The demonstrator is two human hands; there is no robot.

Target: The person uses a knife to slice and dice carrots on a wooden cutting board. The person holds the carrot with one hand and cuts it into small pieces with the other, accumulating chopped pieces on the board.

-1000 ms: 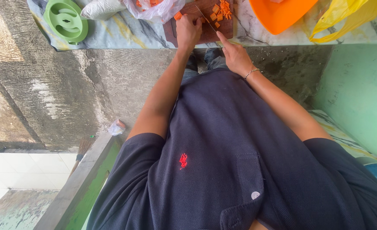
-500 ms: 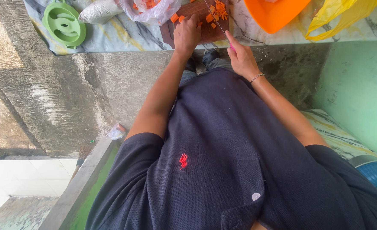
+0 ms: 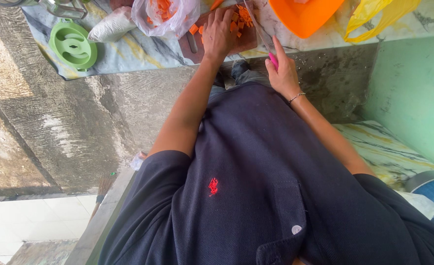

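Bench contents and hands, listed left to right.

1. Green round plastic lid (image 3: 72, 44), slotted, lying flat on the bench (image 3: 128, 51), which has a marbled covering.
2. White filled pouch (image 3: 111, 29), on its side just beside the lid.
3. Clear plastic bag (image 3: 165, 14), open, with orange carrot pieces inside. It touches the left end of the board.
4. Brown cutting board (image 3: 244, 43), at the bench's front edge. A small dark object lies on its left part, too small to identify.
5. Left hand (image 3: 219, 32), palm down on the board, fingers spread and laid flat. It steadies what lies under it; what that is cannot be seen.
6. Diced carrot (image 3: 241, 17), a loose orange heap on the board just right of the left fingertips, with a few cubes scattered to the hand's left.
7. Knife (image 3: 257, 27), long pale blade angled across the board's right edge, pink handle toward the body.
8. Right hand (image 3: 281, 73), wrapped around the handle, forefinger stretched along the blade's back, a thin bracelet at the wrist.
9. Orange bowl (image 3: 305, 17), near the board, contents not visible.
10. Yellow plastic bag (image 3: 374, 14), crumpled, at the far right.

Step in hand, as judged: dicing carrot on the board, between cuts. A further cut calls for the blade brought squarely over the board and the left fingertips kept clear of the edge.
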